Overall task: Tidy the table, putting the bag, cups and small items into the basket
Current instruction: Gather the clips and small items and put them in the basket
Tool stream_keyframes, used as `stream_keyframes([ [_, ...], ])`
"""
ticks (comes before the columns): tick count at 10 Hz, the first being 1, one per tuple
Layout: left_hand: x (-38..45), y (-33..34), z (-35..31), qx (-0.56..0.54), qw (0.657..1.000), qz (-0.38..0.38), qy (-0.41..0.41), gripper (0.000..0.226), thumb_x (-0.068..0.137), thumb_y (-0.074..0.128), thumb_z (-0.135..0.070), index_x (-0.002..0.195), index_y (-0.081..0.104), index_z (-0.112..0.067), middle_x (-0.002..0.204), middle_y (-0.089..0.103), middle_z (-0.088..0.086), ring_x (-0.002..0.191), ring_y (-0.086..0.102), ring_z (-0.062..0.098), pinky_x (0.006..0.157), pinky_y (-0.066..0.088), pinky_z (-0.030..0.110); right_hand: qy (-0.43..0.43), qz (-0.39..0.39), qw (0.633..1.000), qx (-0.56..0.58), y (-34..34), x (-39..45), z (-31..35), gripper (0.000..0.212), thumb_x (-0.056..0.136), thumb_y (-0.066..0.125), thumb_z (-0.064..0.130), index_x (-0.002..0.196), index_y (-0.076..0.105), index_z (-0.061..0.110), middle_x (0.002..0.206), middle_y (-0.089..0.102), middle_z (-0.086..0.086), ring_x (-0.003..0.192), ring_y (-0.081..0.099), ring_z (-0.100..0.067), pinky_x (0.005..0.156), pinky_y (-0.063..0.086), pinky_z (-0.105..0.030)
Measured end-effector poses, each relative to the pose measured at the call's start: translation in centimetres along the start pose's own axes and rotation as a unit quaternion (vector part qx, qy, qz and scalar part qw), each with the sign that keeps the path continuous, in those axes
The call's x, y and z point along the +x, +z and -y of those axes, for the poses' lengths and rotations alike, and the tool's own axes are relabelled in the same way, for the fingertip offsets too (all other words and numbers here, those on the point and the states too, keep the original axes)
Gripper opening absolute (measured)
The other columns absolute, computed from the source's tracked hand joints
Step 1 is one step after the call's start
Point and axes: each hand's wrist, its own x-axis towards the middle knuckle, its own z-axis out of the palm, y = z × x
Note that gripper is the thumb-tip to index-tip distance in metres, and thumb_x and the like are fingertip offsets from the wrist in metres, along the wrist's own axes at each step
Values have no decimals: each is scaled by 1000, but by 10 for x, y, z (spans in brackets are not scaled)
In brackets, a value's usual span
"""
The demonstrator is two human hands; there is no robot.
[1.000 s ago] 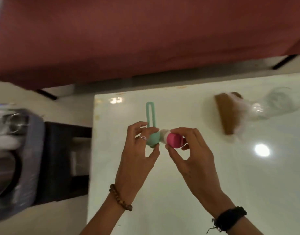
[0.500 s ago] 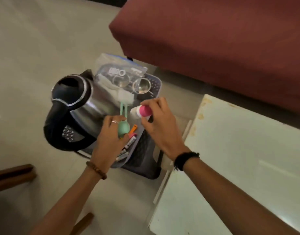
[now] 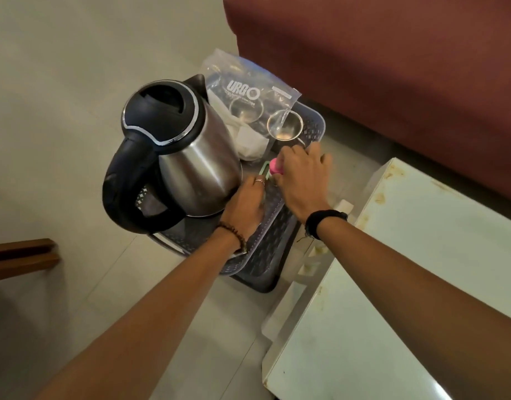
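Head view: both hands are now reaching into the basket point(image 3: 312, 125) at 12 o'clock, having swung over from the table point(image 3: 421, 255) at 4. Left hand point(image 3: 244, 204) is pinching the green item point(image 3: 264, 168); right hand point(image 3: 301, 176) is pinching the pink item point(image 3: 277, 166), both low over the basket beside the kettle point(image 3: 188, 157). Drop looks imminent. Bag point(image 3: 248, 93) and cups point(image 3: 284, 125) already inside, at the far end.

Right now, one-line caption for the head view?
Both hands lower a green item and pink item into the basket beside the kettle.
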Motion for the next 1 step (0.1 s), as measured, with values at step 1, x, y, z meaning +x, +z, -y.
stream_keyframes([
  [1,-7,5,-2,11,999,-35,13,27,89,54,-10,116,49,-9,121,50,9,94,57,20,80,53,31,-13,-37,998,46,-5,-9,-1,12,92,50,20,100,58,15,106,58,-4,103,43,-24,84,29,-33],
])
